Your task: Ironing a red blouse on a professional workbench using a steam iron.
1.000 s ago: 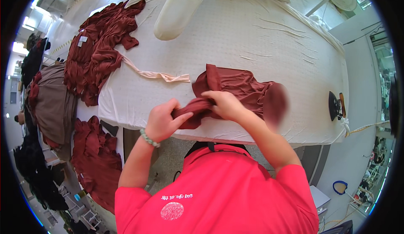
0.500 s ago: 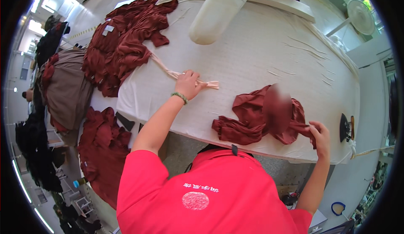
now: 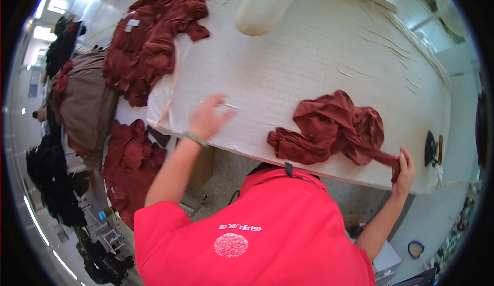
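My left hand (image 3: 208,119) hovers over the white-covered table (image 3: 247,75) near its front edge. Its fingers are spread, slightly smeared by motion, and nothing shows in them. To its left, a pale pink fabric strip (image 3: 172,96) trails along the table's left corner. A crumpled maroon garment (image 3: 329,126) lies at the front right of the table. My right hand (image 3: 405,172) is closed on a narrow end of this garment, probably a sleeve, stretched out to the right over the table's edge.
An iron (image 3: 430,148) stands at the right edge. A heap of maroon garments (image 3: 154,44) covers the table's far left; another maroon pile (image 3: 131,170) lies lower left. A padded white pressing arm (image 3: 265,8) juts in from the far side. Brown cloth (image 3: 87,106) hangs at left.
My left hand has let go of the pink strip and moved left and nearer. The strip now lies at the table's left corner. My right hand keeps its hold, the garment's end pulled straighter.
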The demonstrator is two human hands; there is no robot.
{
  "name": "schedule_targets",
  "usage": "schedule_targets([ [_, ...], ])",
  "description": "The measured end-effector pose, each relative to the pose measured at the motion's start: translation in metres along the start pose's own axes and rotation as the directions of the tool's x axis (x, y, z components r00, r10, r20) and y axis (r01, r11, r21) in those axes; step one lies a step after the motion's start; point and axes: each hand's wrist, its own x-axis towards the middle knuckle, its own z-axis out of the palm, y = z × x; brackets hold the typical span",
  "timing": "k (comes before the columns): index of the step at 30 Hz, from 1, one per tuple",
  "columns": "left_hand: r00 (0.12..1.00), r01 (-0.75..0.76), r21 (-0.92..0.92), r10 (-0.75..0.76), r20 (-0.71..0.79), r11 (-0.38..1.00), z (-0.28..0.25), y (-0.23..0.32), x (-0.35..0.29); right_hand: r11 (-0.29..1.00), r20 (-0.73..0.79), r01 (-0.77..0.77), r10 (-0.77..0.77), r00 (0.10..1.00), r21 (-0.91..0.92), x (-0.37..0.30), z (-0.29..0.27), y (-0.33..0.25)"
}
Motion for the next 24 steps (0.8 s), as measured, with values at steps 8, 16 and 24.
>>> schedule_targets([
  [8,0.677,-0.263,-0.069,0.235,0.697,0.962,0.093,0.131,-0.004,0.921,-0.219,0.3,-0.355,0.909,-0.249,-0.012,-0.127,-0.069],
  [16,0.985,0.008,-0.465,0.073,0.156,0.885,-0.02,0.095,0.133,0.868,-0.877,0.434,0.005,0.481,0.243,-0.062,-0.423,-0.06],
  [24,0.657,-0.198,-0.48,-0.248,-0.712,0.854,-0.19,0.053,0.338,0.853,-0.655,0.506,-0.309,0.69,0.13,0.065,-0.419,-0.094],
])
